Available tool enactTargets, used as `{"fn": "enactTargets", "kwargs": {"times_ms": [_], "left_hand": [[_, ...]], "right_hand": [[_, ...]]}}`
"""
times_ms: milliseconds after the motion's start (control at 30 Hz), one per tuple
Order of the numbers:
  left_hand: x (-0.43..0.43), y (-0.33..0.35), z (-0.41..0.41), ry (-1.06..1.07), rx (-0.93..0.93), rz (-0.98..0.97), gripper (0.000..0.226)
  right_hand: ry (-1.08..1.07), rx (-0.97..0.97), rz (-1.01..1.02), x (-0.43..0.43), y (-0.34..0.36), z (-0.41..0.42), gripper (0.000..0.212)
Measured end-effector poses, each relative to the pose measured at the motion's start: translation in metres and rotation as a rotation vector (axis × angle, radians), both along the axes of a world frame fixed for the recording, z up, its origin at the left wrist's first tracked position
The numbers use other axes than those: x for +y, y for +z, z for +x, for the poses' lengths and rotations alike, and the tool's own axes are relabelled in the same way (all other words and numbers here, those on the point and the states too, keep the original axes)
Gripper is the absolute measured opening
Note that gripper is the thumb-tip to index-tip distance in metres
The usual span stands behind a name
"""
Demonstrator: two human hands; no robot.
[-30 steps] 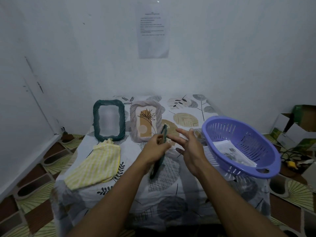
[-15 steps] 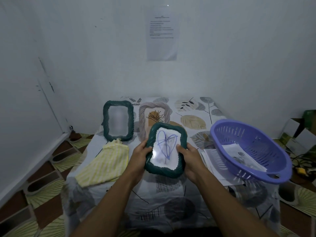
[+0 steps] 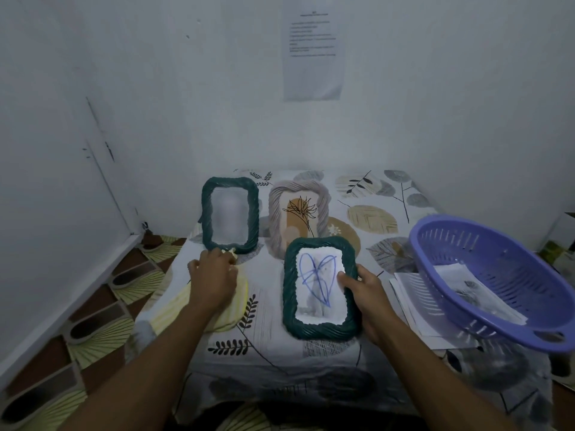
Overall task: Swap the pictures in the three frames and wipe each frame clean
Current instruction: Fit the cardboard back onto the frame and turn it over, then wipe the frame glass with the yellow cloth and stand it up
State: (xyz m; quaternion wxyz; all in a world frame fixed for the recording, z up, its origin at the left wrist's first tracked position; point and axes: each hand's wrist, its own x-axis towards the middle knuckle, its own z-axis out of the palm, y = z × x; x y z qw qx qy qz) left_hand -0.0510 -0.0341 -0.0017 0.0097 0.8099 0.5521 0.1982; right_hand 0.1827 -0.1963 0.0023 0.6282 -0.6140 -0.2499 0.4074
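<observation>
While a picture sits in it, the dark green rope-moulded frame (image 3: 317,289) with a blue heart scribble is judged at the wiping step. Position: tilted over the leaf-print table (image 3: 267,343), the right hand (image 3: 362,293) gripping its right edge, thumb on front. The left hand (image 3: 213,275) lies palm down, fingers curled on the yellow striped cloth (image 3: 231,312). Next: bring cloth to frame. Behind, 2 more stand upright: green frame (image 3: 230,214), pale grey frame (image 3: 298,213).

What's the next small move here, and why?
Probably lift the cloth with the left hand and bring it to the near frame: the right hand holds that frame face up, picture in, and the left hand lies on the cloth.
</observation>
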Motion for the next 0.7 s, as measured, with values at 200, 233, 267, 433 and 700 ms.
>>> {"fn": "enactTargets", "kwargs": {"times_ms": [200, 233, 267, 433, 700], "left_hand": [[-0.025, 0.044, 0.028, -0.416, -0.602, -0.073, 0.013], [-0.034, 0.052, 0.04, -0.405, -0.649, -0.075, 0.011], [-0.043, 0.056, 0.053, -0.372, -0.689, -0.087, 0.009], [-0.085, 0.041, 0.108, -0.382, -0.667, -0.149, 0.009], [-0.089, 0.006, 0.084, -0.643, 0.098, 0.118, 0.071]], "right_hand": [[-0.003, 0.058, 0.052, 0.001, -0.007, -0.002, 0.018], [0.0, 0.069, 0.06, 0.002, -0.008, -0.003, 0.02], [0.005, 0.082, 0.063, 0.002, -0.009, -0.005, 0.022], [-0.005, 0.099, 0.077, 0.001, -0.003, -0.007, 0.025], [-0.096, 0.12, 0.078, -0.014, -0.002, 0.013, 0.025]]}}
